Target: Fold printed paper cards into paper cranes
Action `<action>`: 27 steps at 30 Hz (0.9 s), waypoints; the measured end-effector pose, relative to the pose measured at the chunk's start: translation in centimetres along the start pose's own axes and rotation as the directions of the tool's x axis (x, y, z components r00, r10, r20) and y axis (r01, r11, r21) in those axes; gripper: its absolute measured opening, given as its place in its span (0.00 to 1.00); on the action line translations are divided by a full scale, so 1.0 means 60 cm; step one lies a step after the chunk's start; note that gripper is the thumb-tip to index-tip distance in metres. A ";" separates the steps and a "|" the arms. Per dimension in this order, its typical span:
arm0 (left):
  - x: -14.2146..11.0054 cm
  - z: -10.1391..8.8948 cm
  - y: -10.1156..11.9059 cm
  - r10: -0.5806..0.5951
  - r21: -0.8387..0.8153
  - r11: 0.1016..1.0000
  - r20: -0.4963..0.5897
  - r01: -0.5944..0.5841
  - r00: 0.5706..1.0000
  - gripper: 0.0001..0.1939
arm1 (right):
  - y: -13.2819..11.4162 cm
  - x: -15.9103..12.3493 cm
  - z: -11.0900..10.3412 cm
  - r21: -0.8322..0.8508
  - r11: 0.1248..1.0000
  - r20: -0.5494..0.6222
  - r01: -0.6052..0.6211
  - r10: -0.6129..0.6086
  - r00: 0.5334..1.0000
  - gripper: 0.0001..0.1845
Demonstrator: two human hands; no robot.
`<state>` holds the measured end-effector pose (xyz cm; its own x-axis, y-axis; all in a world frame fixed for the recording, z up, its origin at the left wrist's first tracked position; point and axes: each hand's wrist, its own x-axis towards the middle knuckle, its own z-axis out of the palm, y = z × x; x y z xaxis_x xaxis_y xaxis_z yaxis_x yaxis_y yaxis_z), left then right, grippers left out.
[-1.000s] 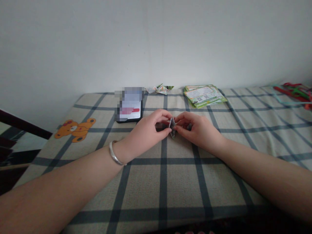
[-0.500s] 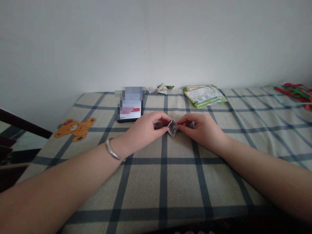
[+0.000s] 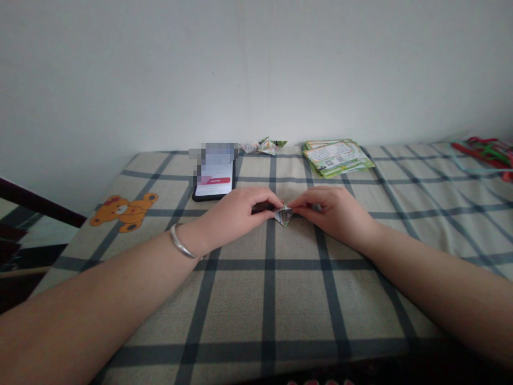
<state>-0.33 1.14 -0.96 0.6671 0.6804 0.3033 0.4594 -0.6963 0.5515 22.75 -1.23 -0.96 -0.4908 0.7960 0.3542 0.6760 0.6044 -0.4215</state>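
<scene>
Paper piece [image 3: 284,216], small, printed and folded to a downward point, sits between the person's two hands, near the middle of the surface [image 3: 232,310], which is covered with a beige cloth checked in dark blue. Left hand [image 3: 244,211]: thumb and fingertips closed in a pinch on the piece's left corner. Right hand [image 3: 336,214]: similar pinch at the right corner, thumb below, forefinger above; remaining fingers curled, partly hidden. Whether the lower tip touches the cloth cannot be told. Silver bangle [image 3: 182,241] on the left wrist. Beyond the left hand, smartphone [image 3: 215,188] lies with its screen lit, upper part pixelated. Just right of the phone's far end, near the wall [image 3: 256,64]: folded paper shapes [image 3: 266,146], printed, lying close together. Farther right, stack of printed cards [image 3: 339,159], mostly green and white, edges uneven. Orange teddy-bear figure [image 3: 127,214] at the left side of the cloth, well apart from the hands. Red and green items [image 3: 487,149] at the far right edge; identity unclear.
</scene>
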 end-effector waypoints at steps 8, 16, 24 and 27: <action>-0.001 -0.001 -0.004 0.098 0.083 0.991 0.047 -0.102 0.994 0.08 | -0.008 -0.002 -0.012 -0.311 0.926 0.092 0.213 -0.193 0.977 0.12; -0.002 0.001 -0.003 0.147 0.136 0.979 0.056 -0.153 0.988 0.09 | -0.019 -0.005 -0.015 -0.522 0.785 0.217 0.334 -0.257 0.942 0.12; -0.005 -0.003 0.001 0.198 0.237 0.946 0.119 -0.221 0.973 0.11 | -0.018 -0.006 -0.017 -0.555 0.735 0.265 0.389 -0.286 0.921 0.12; -0.006 -0.004 0.000 0.247 0.275 0.922 0.130 -0.274 0.960 0.12 | -0.015 -0.007 -0.018 -0.548 0.731 0.268 0.407 -0.308 0.913 0.12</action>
<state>-0.72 0.93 -0.91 0.8301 0.4521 0.3264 0.4021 -0.8909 0.2113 22.92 -2.13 0.19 -0.8036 0.5493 0.2291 0.5951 0.7481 0.2935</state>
